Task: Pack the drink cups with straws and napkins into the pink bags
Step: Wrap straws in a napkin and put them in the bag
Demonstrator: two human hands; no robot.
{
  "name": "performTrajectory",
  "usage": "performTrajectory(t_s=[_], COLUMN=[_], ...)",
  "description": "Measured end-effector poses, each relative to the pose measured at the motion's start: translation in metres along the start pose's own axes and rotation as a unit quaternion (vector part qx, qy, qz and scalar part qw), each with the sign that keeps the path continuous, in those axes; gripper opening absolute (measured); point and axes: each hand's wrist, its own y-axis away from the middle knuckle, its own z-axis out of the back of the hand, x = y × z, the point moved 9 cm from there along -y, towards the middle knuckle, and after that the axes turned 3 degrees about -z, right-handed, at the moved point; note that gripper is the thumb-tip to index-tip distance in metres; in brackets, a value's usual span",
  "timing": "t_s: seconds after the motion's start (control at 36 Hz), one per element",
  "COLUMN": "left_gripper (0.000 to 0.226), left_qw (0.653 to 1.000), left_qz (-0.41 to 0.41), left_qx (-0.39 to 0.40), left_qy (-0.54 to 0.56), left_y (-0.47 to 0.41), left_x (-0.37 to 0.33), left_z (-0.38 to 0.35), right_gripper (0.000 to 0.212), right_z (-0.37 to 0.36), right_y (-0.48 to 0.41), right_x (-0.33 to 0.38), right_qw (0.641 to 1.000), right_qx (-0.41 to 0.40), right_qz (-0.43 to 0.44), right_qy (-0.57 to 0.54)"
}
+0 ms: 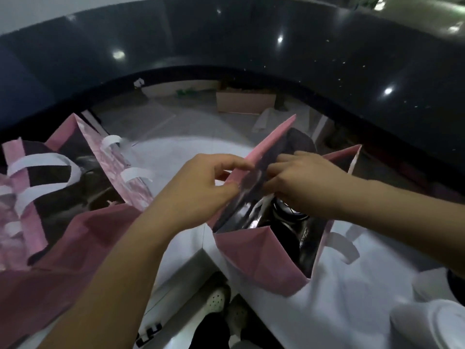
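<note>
- Head view, far left: open pink bags (83, 238) stand bunched together on the white table (352, 298), their white handles (37, 162) looped above dark insides.
- Left hand (198, 182): thumb and forefinger pinch the top edge of the left wall of the middle pink bag (251, 260), which stands open at the table's near edge.
- Inside that bag, low down, a dark-lidded drink cup (289, 212) shows just below the right hand.
- Right hand (302, 182): over the bag's mouth, fingers bent, tips against the dark inner face of the same wall. The blur makes it impossible to tell whether it grips the wall or only touches it.
- A white handle (344, 245) hangs on the bag's right outer side.
- Bottom right corner: a white cup lid (440, 326) on the table, blurred.
- Beyond the table, a glossy black counter (251, 41) curves across the top.
</note>
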Motion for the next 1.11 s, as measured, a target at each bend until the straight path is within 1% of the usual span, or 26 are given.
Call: performTrajectory(t_s=[0.11, 0.25, 0.31, 0.36, 0.42, 0.47, 0.5, 0.56, 0.61, 0.64, 0.67, 0.69, 0.72, 0.75, 0.81, 0.83, 0.86, 0.89, 0.92, 0.94, 1.03, 1.06, 1.11], left_gripper=[0.033, 0.028, 0.028, 0.027, 0.025, 0.026, 0.029, 0.037, 0.050, 0.057, 0.061, 0.064, 0.065, 0.065, 0.062, 0.059, 0.057, 0.055, 0.053, 0.052, 0.050, 0.052, 0.063], left_qw=[1.000, 1.000, 1.000, 1.000, 0.999, 0.999, 0.999, 0.999, 0.999, 0.999, 0.999, 0.999, 0.999, 0.999, 0.999, 0.999, 0.998, 0.998, 0.998, 0.998, 0.998, 0.998, 0.998], left_qz=[-0.002, -0.008, -0.012, -0.015, -0.023, -0.032, -0.037, -0.042, -0.038, -0.037, -0.037, -0.037, -0.037, -0.037, -0.038, -0.038, -0.039, -0.039, -0.037, -0.034, -0.024, -0.022, -0.022], left_qx=[0.002, -0.001, -0.005, -0.008, -0.007, -0.006, -0.004, -0.001, -0.003, -0.005, -0.008, -0.011, -0.014, -0.016, -0.019, -0.018, -0.016, -0.014, -0.014, -0.016, -0.030, -0.034, -0.045], left_qy=[0.017, 0.030, 0.020, 0.015, 0.026, 0.033, 0.035, 0.027, 0.024, 0.021, 0.014, 0.006, -0.002, -0.010, -0.023, -0.030, -0.038, -0.044, -0.048, -0.050, -0.044, -0.044, -0.045], left_y=[-0.002, -0.002, -0.003, -0.003, -0.004, -0.004, -0.004, -0.006, -0.010, -0.013, -0.015, -0.018, -0.021, -0.024, -0.030, -0.033, -0.035, -0.037, -0.038, -0.039, -0.036, -0.034, -0.026], left_x=[0.009, 0.014, 0.016, 0.017, 0.015, 0.012, 0.011, 0.007, 0.006, 0.005, 0.004, 0.002, 0.000, -0.001, -0.005, -0.006, -0.008, -0.009, -0.010, -0.010, -0.009, -0.008, -0.003], left_z=[0.007, 0.012, 0.015, 0.018, 0.019, 0.019, 0.019, 0.018, 0.017, 0.016, 0.016, 0.015, 0.015, 0.015, 0.014, 0.013, 0.012, 0.011, 0.011, 0.011, 0.012, 0.012, 0.010], right_gripper=[0.039, 0.042, 0.044, 0.045, 0.040, 0.028, 0.026, 0.029, 0.039, 0.043, 0.042, 0.037, 0.032, 0.030, 0.029, 0.029, 0.034, 0.041, 0.047, 0.049, 0.050, 0.051, 0.050], right_z=[-0.021, -0.030, -0.027, -0.017, -0.001, 0.018, 0.028, 0.048, 0.058, 0.058, 0.057, 0.054, 0.047, 0.036, 0.003, -0.015, -0.032, -0.046, -0.056, -0.062, -0.075, -0.079, -0.091], right_y=[-0.013, -0.024, -0.023, -0.016, -0.006, 0.005, 0.012, 0.027, 0.047, 0.056, 0.067, 0.078, 0.090, 0.102, 0.121, 0.127, 0.131, 0.134, 0.136, 0.138, 0.145, 0.149, 0.159], right_x=[0.008, 0.015, 0.012, 0.005, -0.002, -0.008, -0.012, -0.026, -0.048, -0.059, -0.070, -0.081, -0.091, -0.101, -0.110, -0.109, -0.105, -0.098, -0.091, -0.084, -0.064, -0.058, -0.047], right_qw=[0.997, 0.992, 0.992, 0.993, 0.994, 0.995, 0.994, 0.985, 0.959, 0.940, 0.917, 0.889, 0.853, 0.808, 0.710, 0.665, 0.629, 0.606, 0.597, 0.597, 0.620, 0.627, 0.625], right_qx=[0.059, 0.085, 0.092, 0.094, 0.080, 0.050, 0.028, -0.044, -0.115, -0.142, -0.173, -0.210, -0.243, -0.266, -0.281, -0.277, -0.269, -0.263, -0.262, -0.267, -0.287, -0.290, -0.298], right_qz=[0.009, -0.001, -0.018, -0.046, -0.069, -0.088, -0.103, -0.149, -0.214, -0.252, -0.285, -0.316, -0.350, -0.388, -0.441, -0.450, -0.451, -0.448, -0.439, -0.424, -0.376, -0.367, -0.364], right_qy=[0.038, 0.090, 0.087, 0.062, 0.030, 0.002, -0.015, -0.076, -0.144, -0.179, -0.216, -0.257, -0.302, -0.354, -0.471, -0.527, -0.573, -0.603, -0.618, -0.626, -0.626, -0.623, -0.623])
